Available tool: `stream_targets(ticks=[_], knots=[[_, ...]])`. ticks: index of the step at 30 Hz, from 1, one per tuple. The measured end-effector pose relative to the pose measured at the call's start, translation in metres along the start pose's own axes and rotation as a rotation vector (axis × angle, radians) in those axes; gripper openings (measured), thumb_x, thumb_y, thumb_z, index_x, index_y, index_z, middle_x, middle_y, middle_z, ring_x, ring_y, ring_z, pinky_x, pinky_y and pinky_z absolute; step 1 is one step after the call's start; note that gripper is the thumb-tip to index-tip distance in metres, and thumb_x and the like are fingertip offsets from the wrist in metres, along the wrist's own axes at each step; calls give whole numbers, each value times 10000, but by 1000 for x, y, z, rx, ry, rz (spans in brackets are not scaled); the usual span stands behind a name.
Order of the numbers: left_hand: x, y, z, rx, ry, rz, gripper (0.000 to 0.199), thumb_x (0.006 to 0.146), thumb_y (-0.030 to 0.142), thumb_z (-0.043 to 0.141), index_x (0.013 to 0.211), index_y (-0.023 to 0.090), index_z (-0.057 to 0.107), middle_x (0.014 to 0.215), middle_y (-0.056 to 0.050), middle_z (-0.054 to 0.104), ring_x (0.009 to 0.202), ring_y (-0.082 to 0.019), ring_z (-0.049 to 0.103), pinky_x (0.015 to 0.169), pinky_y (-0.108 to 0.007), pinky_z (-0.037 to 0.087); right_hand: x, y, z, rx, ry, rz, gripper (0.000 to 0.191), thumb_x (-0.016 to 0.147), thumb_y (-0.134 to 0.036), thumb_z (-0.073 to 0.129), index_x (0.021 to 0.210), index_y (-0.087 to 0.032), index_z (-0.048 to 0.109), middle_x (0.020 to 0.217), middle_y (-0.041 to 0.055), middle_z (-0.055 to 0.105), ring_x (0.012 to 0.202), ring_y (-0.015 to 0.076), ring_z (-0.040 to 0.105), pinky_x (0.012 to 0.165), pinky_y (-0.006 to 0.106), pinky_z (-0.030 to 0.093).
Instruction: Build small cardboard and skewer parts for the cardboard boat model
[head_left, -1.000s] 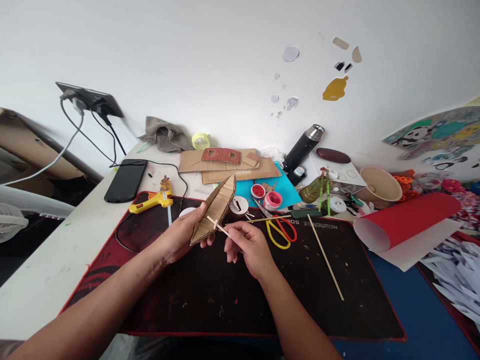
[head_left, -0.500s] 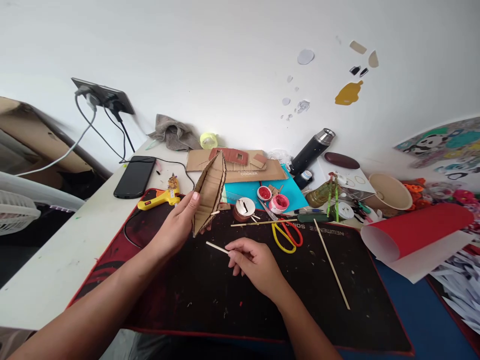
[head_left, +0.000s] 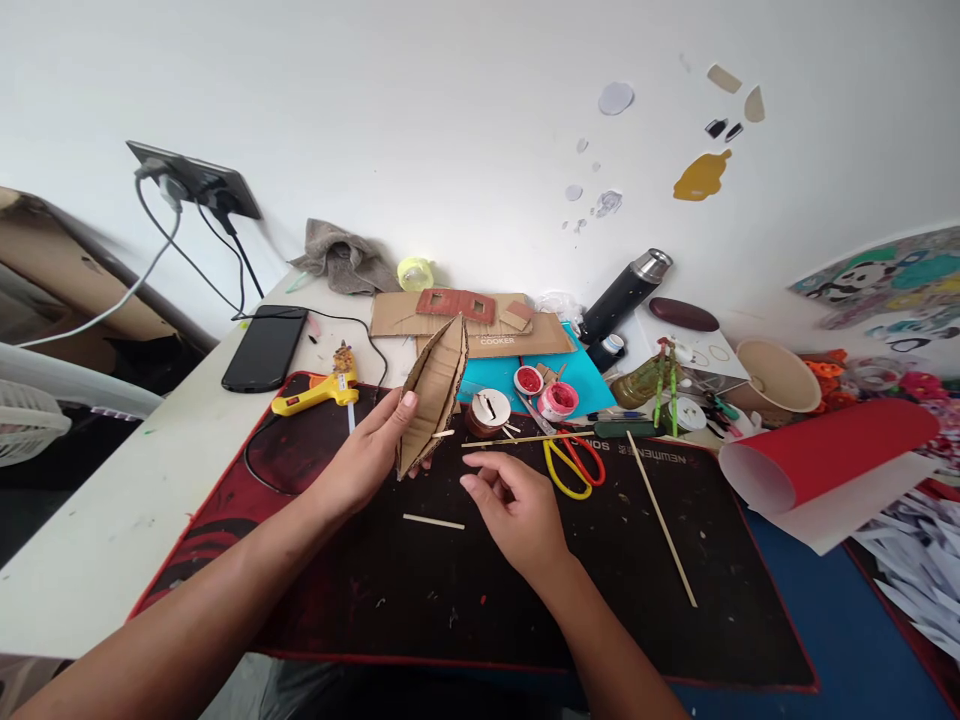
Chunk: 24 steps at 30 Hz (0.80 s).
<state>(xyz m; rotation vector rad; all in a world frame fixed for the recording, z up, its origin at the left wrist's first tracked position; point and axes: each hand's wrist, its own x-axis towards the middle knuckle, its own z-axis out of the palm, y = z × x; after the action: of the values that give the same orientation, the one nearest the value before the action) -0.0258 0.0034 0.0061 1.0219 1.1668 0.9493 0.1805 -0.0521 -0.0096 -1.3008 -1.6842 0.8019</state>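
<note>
Mat [head_left: 360, 600], dark with red edging, spans the lower half of the frame. Near centre, the right hand [head_left: 517, 505] curls loosely, apparently holding nothing; left of it, the left hand [head_left: 375, 445] grips a cardboard boat shape [head_left: 435, 390], mid-frame. One short stick [head_left: 433, 521] lies below centre.

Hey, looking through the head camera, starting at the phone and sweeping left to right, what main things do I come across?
Black phone → yellow glue gun → left hand → the cardboard piece it holds → right hand → rightmost long stick → red roll.
</note>
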Motion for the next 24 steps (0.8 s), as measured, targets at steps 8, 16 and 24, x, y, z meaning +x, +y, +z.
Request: stream_targets(ticks=[8, 16, 24], knots=[[-3, -2, 3, 11, -82, -10, 567, 914, 618, 704, 1301, 216, 601, 819, 13, 694, 620, -183, 630, 499, -267, 480, 15, -12, 16, -16, 110, -84, 197, 1011, -284, 695, 1159, -198, 792, 799, 25, 753, 554, 127, 590, 557, 239, 535], [-4, -4, 5, 13, -152, -28, 505, 921, 596, 669, 1218, 216, 520, 755, 34, 644, 568, -183, 634, 454, -273, 505, 20, -9, 15, -186, 131, -347, 198, 1081, -188, 612, 1127, -212, 804, 980, 71, 864, 833, 204, 827, 780, 277, 635], [-6, 0, 8, 276, -43, 144, 440, 989, 573, 536, 1237, 212, 566, 1017, -70, 741, 935, -282, 714, 822, -417, 600, 12, -14, 16, -186, 182, -368, 235, 1084, -186, 609, 1192, -228, 813, 931, 69, 864, 747, 201, 817, 706, 298, 642]])
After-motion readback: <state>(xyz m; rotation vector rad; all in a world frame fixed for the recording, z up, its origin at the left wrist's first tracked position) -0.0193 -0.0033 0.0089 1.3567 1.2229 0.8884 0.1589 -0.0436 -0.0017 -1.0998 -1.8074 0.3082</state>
